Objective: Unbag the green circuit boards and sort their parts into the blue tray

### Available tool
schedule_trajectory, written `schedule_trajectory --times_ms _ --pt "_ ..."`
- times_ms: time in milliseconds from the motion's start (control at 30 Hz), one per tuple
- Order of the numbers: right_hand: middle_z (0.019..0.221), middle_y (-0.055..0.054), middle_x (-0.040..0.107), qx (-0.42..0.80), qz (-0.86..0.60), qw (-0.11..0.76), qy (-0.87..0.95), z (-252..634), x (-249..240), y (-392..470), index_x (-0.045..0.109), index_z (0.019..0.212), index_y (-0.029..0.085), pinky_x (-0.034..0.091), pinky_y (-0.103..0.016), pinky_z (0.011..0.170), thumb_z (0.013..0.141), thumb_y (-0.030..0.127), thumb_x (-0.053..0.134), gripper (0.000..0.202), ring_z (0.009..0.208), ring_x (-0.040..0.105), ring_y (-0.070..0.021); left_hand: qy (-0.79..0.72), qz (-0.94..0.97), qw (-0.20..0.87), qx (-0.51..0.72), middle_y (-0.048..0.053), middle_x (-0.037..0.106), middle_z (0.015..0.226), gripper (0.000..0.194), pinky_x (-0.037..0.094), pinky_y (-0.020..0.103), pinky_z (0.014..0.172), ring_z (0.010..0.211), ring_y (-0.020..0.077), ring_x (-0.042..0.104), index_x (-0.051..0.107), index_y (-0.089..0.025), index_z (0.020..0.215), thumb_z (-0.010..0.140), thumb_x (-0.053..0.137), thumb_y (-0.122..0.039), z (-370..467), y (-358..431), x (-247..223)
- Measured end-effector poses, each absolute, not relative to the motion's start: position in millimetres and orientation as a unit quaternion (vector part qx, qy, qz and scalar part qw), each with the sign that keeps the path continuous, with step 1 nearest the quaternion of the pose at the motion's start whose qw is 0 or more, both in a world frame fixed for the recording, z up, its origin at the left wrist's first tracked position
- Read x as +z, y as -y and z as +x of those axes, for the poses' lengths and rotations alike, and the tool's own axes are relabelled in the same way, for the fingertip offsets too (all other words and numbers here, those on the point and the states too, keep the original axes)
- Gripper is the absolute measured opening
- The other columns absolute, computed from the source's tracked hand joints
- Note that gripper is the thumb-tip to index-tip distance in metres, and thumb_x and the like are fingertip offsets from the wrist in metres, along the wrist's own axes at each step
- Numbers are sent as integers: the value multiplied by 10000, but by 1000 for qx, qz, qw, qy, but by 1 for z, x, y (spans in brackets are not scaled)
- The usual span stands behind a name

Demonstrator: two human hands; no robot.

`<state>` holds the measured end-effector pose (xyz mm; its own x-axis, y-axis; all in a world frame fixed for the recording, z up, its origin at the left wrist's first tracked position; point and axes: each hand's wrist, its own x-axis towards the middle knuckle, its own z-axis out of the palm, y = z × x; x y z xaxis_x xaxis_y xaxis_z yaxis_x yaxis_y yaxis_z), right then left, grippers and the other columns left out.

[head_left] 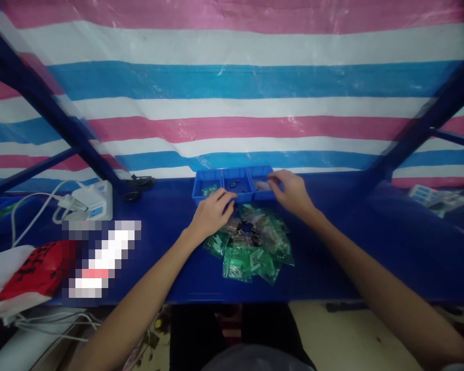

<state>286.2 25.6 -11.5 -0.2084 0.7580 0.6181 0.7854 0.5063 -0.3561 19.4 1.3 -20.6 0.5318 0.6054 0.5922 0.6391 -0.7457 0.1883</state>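
Three blue bins stand side by side at the back of the blue table. Small green bags (209, 190) lie in the left bin, a few small dark parts (234, 184) in the middle bin (237, 197), and pale clear items (261, 185) in the right bin. My left hand (213, 212) is at the front of the left and middle bins, fingers bent; what they hold, if anything, is hidden. My right hand (288, 188) reaches over the right bin's edge with its fingers together, their contents too small to name. Below lies a pile of green packets (237, 263) with brown and dark pieces.
At the left are a white power strip (106, 200) with cables, a black object (139, 182) and a red and white bag (42, 268). Another power strip (423, 195) lies far right. Blue frame posts and a striped sheet (232, 82) stand behind.
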Motion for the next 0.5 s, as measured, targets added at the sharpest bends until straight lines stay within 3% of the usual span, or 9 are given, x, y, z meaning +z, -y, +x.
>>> schedule_trajectory --times_ms 67,167,333,500 --pt "875 -63 698 77 -435 340 830 276 -6 -14 699 1001 189 461 -333 762 923 242 556 171 794 622 -212 357 -876 25 -324 66 627 1056 233 534 296 781 950 181 632 600 -182 1176 1013 436 -207 18 -2 -21" --pt "863 -39 678 155 -332 238 899 259 -5 0 718 934 199 445 -303 746 904 190 592 129 795 609 -179 355 -880 24 -316 70 630 1057 240 538 306 802 946 182 639 599 -180 1189 1013 437 -206 16 -3 -21" --pt "925 -78 629 119 -316 159 928 246 -15 11 717 962 179 435 -333 793 906 102 541 200 867 570 -199 356 -884 24 -302 71 634 1060 240 540 299 788 933 182 647 606 -183 1183 1017 435 -215 15 -4 -22" --pt "947 -104 600 79 -319 144 933 245 -22 13 679 961 160 441 -354 800 952 151 491 188 911 549 -226 345 -889 29 -299 78 639 1052 252 537 287 737 900 179 649 605 -177 1187 1018 422 -213 17 -2 -20"
